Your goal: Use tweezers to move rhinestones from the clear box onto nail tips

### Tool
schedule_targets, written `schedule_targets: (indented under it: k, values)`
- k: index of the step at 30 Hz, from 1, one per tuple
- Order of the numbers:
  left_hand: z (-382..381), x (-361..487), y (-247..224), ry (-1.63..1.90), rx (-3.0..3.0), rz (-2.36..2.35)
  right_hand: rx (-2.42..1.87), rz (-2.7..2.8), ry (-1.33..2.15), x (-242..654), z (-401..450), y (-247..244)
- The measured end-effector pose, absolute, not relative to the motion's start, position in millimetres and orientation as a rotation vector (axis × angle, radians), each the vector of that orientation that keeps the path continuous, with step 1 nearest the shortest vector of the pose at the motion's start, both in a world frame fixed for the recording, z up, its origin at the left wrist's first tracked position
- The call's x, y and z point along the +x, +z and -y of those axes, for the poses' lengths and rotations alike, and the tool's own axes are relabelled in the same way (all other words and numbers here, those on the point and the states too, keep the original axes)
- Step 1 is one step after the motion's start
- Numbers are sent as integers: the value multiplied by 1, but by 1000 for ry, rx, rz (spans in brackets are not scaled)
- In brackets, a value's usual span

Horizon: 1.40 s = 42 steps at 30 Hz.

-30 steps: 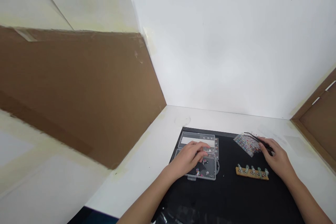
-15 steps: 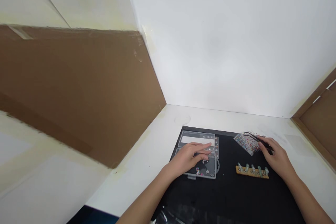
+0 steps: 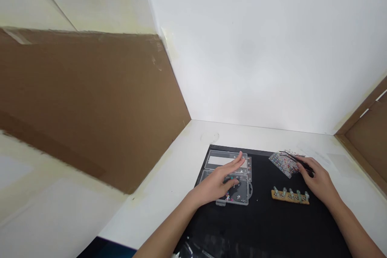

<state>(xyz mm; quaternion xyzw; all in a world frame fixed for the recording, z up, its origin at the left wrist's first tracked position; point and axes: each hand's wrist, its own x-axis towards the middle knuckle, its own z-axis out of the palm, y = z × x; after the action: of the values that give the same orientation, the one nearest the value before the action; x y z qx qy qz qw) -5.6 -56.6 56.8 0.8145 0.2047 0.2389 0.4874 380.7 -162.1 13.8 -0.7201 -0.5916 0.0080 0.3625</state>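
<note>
- Black tweezers (image 3: 298, 161) are grasped between thumb and fingers of the right hand (image 3: 319, 177); their tips are parted over the gem sheet (image 3: 278, 163), near the mat's (image 3: 256, 225) far right corner.
- The left hand's (image 3: 211, 185) fingers are stretched, with the thumb spread apart, above the opened clear box (image 3: 248, 192), near the far left corner.
- By its thumb, loose gems (image 3: 228, 197) are contained; whether they are touched cannot be told.
- Toward the right edge, a tan strip (image 3: 287, 198) with glassy pieces is placed.

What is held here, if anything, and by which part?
The right grip holds black tweezers by the rear part, tips free. The left grip, thumb and fingers apart, holds nothing visible.
</note>
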Motion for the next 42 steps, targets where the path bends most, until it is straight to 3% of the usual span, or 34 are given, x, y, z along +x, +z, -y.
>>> schedule_targets:
  k: [15, 27, 37, 42]
  values:
    - [60, 0, 47, 826, 1770, -692, -1845, 1533, 14, 379, 162, 12]
    - [38, -10, 35, 1259, 2075, -643, -1843, 1543, 21, 381, 161, 11]
    - [20, -21, 46, 1333, 1568, -1144, -1830, 1539, 16, 380, 162, 11]
    - [18, -26, 54, 1249, 1623, -1224, -1821, 1547, 22, 379, 162, 12]
